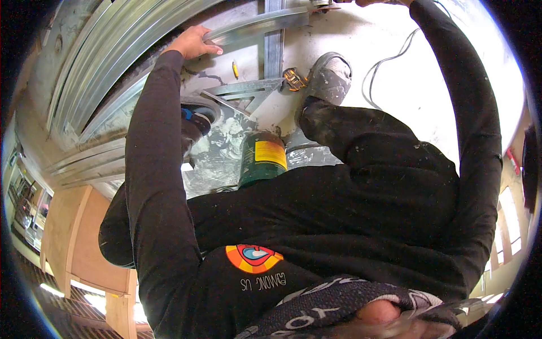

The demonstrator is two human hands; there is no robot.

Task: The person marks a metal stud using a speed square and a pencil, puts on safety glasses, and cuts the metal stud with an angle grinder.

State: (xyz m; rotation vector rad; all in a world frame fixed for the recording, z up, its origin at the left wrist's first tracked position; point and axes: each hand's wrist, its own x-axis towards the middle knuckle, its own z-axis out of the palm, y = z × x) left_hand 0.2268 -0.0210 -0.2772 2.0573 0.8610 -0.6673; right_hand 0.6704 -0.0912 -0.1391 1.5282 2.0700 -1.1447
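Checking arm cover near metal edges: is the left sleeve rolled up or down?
Down: the left sleeve reaches the wrist, where the bare left hand begins.

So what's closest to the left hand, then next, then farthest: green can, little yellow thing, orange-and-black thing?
1. Little yellow thing, right of the left hand
2. Orange-and-black thing, farther right, beside a shoe
3. Green can, lowest in the picture

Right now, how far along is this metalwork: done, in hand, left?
Measuring looks done: tape measure and triangular square lie on the floor. In hand: the left hand holds a metal channel, a disc tool at its far end near the right hand. Probably left: finishing that end; any cut is unclear.
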